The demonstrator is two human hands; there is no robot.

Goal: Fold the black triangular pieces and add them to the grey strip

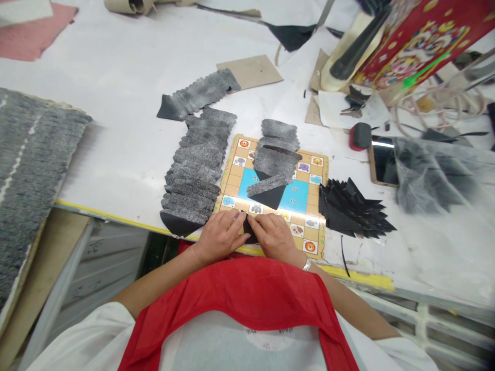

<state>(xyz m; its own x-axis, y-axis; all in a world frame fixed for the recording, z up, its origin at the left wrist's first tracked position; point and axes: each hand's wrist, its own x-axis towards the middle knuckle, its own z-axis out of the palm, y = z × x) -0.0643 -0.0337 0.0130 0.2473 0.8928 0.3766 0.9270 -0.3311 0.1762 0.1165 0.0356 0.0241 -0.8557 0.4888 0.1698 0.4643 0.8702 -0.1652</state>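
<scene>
Between my left hand (221,233) and my right hand (274,236) is a small black piece (249,229), like leather or fabric, pinched by the fingers of both. It lies at the near edge of a printed animal game board (266,210). Grey speckled pieces with black undersides lie in a stack (275,154) on the board, above my hands. A longer overlapping row of such grey pieces (197,165) runs beside my left hand. Right of the board sits a fanned pile of black pieces (353,208).
Farther back lie another grey strip (204,93) and a cardboard piece (251,72). At right are a phone (382,159), a small red-and-black case (360,136), clear plastic (436,175) and a red printed box (429,46). Grey sheets (34,165) are stacked at left.
</scene>
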